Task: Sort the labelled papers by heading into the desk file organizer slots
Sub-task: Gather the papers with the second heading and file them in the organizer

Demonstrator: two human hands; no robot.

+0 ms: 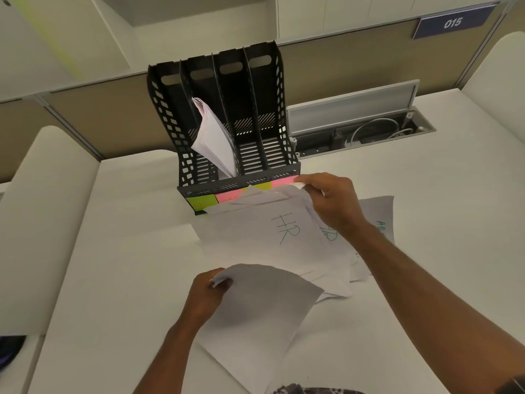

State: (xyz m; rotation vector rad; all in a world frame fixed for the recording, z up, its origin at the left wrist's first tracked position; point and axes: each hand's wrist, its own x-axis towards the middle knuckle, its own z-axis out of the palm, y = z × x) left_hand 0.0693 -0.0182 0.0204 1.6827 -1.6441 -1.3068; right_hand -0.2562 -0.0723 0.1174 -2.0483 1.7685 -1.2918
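File organizer [227,155] beyond both hands: one slot holds a leaning sheaf [214,140], three empty; left hand [207,294] pinches a blank-side sheet [264,314], right hand [329,203] grips the "HR"-topped loose pile [264,237] on the table [113,251]; sorting seems early.

We see the right hand [331,203] pinching the far edge of the HR sheet [264,234] before the 4-slot organizer [227,123]; the left hand [207,297] grips another sheet [261,317] above the tabletop [113,251].

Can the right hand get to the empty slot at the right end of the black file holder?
Probably yes. The right hand is at the organizer's front right corner, and that slot is open with nothing blocking.
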